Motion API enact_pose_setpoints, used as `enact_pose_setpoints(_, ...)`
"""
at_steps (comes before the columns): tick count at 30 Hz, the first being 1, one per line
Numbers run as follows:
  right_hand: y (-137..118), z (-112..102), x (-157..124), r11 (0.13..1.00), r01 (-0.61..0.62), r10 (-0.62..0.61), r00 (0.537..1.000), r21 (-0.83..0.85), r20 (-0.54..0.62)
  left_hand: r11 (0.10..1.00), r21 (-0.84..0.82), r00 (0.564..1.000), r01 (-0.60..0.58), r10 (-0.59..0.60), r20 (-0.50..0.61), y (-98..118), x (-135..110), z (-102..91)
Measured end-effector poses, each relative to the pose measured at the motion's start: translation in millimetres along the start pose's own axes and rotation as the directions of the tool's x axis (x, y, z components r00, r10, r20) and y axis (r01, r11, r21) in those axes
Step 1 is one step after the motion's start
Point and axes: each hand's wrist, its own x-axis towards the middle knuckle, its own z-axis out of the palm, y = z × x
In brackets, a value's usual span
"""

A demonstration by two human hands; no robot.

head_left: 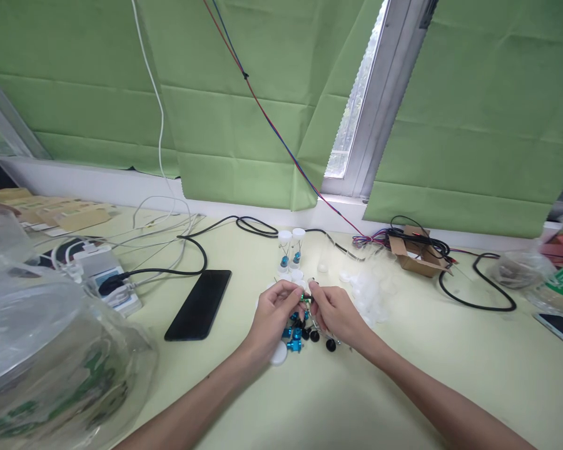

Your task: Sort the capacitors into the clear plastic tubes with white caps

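My left hand [271, 317] and my right hand [338, 312] meet over the table, fingertips pinched close together. Between them is a small green-and-black part [306, 297]; the left fingers are at its green end, the right ones at its black end. Its exact kind is too small to tell. Below the hands lie several shiny blue metal pieces [294, 344] and black round-headed pieces [331, 345], some with thin metal stems. A white round cap [278, 354] is by my left wrist. Just beyond the hands, two clear vials with white lids [298, 250] stand upright, blue pieces inside.
Right of the vials is a heap of translucent plastic pieces [368, 294]. A black phone [198, 305] and a power strip [122, 300] lie left. A large clear plastic bag [70, 362] fills the left front. At the back right, cables surround a small cardboard box [417, 256].
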Motion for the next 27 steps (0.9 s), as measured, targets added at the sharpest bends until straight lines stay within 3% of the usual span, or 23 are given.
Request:
enact_pose_setpoints(11, -6.2, -7.8, -2.4, 0.973, 0.226, -0.227, 0.974, -0.043, -0.012, 0.995, -0.102, 0.992, 0.007, -0.020, -0.127, 6.3, 1.8, 1.3)
enact_pose_setpoints(20, -2.6, -6.0, -2.0, 0.984, 0.177, -0.177, 0.984, -0.012, 0.011, 1.000, 0.002, 0.996, -0.031, 0.031, -0.085, 2.4, 1.3, -1.1)
enact_pose_setpoints(27, -1.5, -4.5, 0.7, 0.987, 0.131, -0.131, 0.991, -0.092, -0.002, 0.999, 0.034, 0.999, -0.037, 0.038, -0.022, -1.0, -0.3, -3.3)
